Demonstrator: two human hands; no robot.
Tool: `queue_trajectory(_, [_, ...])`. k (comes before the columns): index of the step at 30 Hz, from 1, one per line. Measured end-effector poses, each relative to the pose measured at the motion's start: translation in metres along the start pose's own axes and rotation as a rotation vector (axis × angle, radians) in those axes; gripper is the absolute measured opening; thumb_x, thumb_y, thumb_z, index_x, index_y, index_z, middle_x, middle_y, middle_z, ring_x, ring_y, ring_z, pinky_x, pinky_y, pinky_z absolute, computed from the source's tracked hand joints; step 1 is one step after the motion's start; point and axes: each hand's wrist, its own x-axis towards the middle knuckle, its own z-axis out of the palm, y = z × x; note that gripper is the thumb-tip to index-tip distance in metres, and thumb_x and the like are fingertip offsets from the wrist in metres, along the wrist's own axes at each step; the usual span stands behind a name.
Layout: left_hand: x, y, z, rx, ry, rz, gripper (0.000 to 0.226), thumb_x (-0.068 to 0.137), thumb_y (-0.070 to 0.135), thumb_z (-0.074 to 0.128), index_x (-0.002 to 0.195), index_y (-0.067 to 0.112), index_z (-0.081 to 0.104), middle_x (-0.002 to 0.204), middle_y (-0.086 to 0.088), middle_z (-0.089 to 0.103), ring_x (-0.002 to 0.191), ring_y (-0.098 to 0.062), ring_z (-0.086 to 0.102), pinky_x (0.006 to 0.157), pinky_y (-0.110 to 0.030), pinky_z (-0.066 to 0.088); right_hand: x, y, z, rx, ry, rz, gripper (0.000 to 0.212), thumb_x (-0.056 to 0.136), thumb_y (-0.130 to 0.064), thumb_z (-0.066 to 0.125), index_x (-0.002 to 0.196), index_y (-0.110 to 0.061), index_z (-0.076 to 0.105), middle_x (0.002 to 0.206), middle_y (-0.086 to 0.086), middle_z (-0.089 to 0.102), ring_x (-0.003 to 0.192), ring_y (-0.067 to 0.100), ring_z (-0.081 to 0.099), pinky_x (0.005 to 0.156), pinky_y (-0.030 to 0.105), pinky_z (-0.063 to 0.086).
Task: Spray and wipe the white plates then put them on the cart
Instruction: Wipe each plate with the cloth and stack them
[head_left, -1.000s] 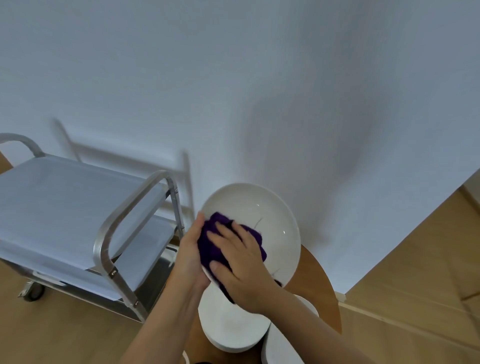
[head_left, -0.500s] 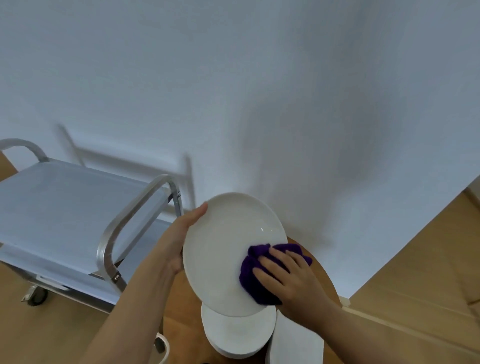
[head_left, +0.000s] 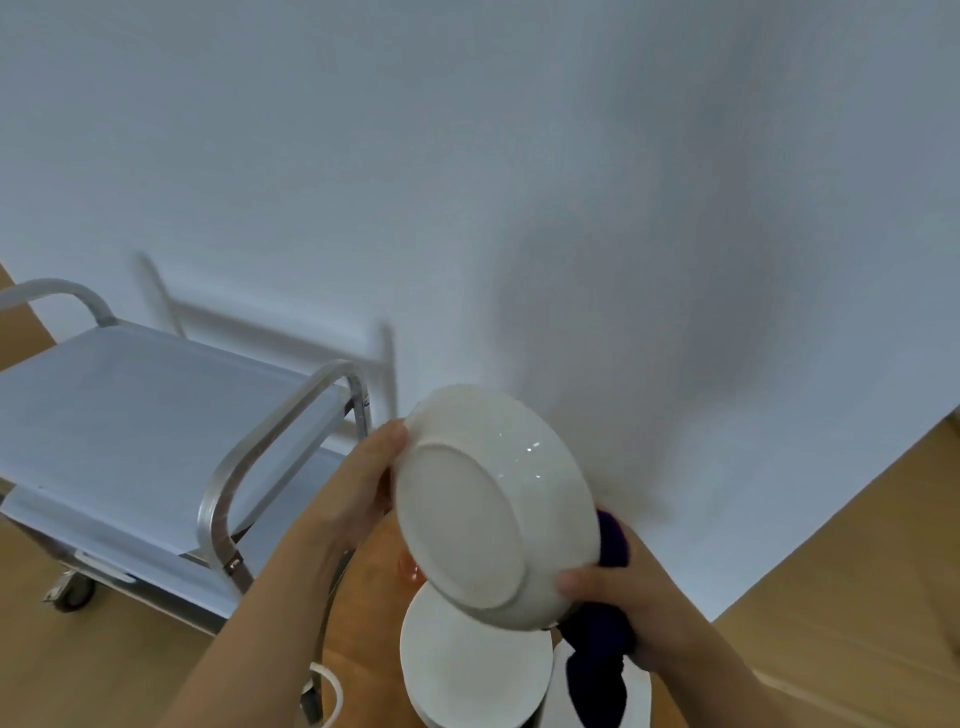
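Above the stack (head_left: 475, 670), our left hand (head_left: 358, 483) grips the upturned plate (head_left: 493, 504) at nine o'clock, our right hand (head_left: 623, 613) pinches plate and cloth (head_left: 602, 649) at four; we should wipe its underside firmly.

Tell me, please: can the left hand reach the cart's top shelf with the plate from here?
Probably yes. The left hand holds the plate beside the cart; only the cart's handle rail stands between.
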Motion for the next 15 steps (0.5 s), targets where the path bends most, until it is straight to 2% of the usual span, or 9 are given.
queue_trajectory(2, [-0.004, 0.002, -0.008, -0.006, -0.059, 0.001, 0.092, 0.044, 0.061, 0.086, 0.111, 0.004, 0.057, 0.091, -0.011, 0.069, 0.077, -0.023, 0.067, 0.061, -0.029, 0.055, 0.0, 0.004, -0.011, 0.145, 0.003, 0.025, 0.065, 0.052, -0.014, 0.082, 0.114, -0.008, 0.063, 0.107, 0.025, 0.065, 0.093, 0.041, 0.062, 0.075, 0.049, 0.051])
queue_trajectory(3, [-0.006, 0.003, -0.01, -0.004, -0.09, -0.026, 0.096, 0.037, 0.05, 0.092, 0.113, 0.003, 0.055, 0.097, -0.014, 0.069, 0.082, -0.027, 0.068, 0.062, -0.031, 0.056, 0.0, 0.006, -0.016, 0.204, 0.021, 0.031, 0.064, 0.052, -0.017, 0.085, 0.112, -0.011, 0.066, 0.108, 0.023, 0.066, 0.095, 0.039, 0.064, 0.073, 0.046, 0.053])
queue_trajectory(5, [-0.009, 0.004, -0.007, 0.029, -0.099, -0.069, 0.089, 0.036, 0.027, 0.091, 0.114, 0.005, 0.054, 0.105, -0.016, 0.069, 0.088, -0.03, 0.07, 0.062, -0.032, 0.057, 0.001, 0.008, -0.023, 0.293, 0.112, 0.054, 0.065, 0.049, -0.022, 0.089, 0.11, -0.013, 0.068, 0.107, 0.021, 0.068, 0.094, 0.036, 0.067, 0.068, 0.042, 0.055])
queue_trajectory(8, [-0.014, 0.01, 0.004, 0.072, 0.058, -0.033, 0.082, 0.034, 0.025, 0.085, 0.109, 0.007, 0.057, 0.104, -0.015, 0.07, 0.09, -0.031, 0.07, 0.063, -0.035, 0.058, 0.012, 0.008, -0.027, 0.316, 0.38, 0.066, 0.059, 0.058, -0.017, 0.082, 0.115, -0.019, 0.064, 0.103, 0.015, 0.07, 0.085, 0.033, 0.07, 0.06, 0.043, 0.055])
queue_trajectory(10, [-0.018, 0.016, 0.012, 0.176, 0.185, 0.021, 0.082, 0.032, 0.032, 0.085, 0.106, 0.009, 0.059, 0.102, -0.012, 0.07, 0.092, -0.031, 0.068, 0.071, -0.044, 0.059, 0.022, 0.008, -0.026, 0.201, 0.581, 0.025, 0.048, 0.07, -0.02, 0.076, 0.114, -0.025, 0.059, 0.101, 0.009, 0.07, 0.08, 0.027, 0.071, 0.056, 0.038, 0.055])
queue_trajectory(11, [-0.019, 0.018, 0.017, 0.281, 0.251, 0.045, 0.078, 0.031, 0.035, 0.084, 0.102, 0.011, 0.059, 0.098, -0.009, 0.07, 0.09, -0.027, 0.067, 0.074, -0.045, 0.058, 0.026, 0.008, -0.025, 0.077, 0.69, -0.01, 0.043, 0.075, -0.02, 0.074, 0.113, -0.029, 0.057, 0.104, 0.006, 0.068, 0.082, 0.023, 0.069, 0.056, 0.033, 0.054])
queue_trajectory(13, [-0.019, 0.02, 0.026, 0.565, 0.354, 0.087, 0.061, 0.037, 0.039, 0.082, 0.088, 0.021, 0.056, 0.088, 0.002, 0.065, 0.081, -0.013, 0.062, 0.064, -0.032, 0.051, 0.035, 0.003, -0.015, -0.185, 0.796, -0.141, 0.04, 0.081, -0.019, 0.07, 0.107, -0.043, 0.053, 0.11, -0.005, 0.063, 0.091, 0.012, 0.063, 0.062, 0.021, 0.051])
queue_trajectory(15, [-0.017, 0.015, 0.04, 0.859, 0.357, 0.12, 0.047, 0.05, 0.036, 0.082, 0.08, 0.027, 0.047, 0.079, 0.011, 0.057, 0.072, -0.002, 0.054, 0.055, -0.022, 0.038, 0.045, -0.004, 0.005, -0.39, 0.739, -0.308, 0.046, 0.082, -0.018, 0.07, 0.103, -0.054, 0.05, 0.11, -0.02, 0.06, 0.098, 0.001, 0.058, 0.069, 0.017, 0.053])
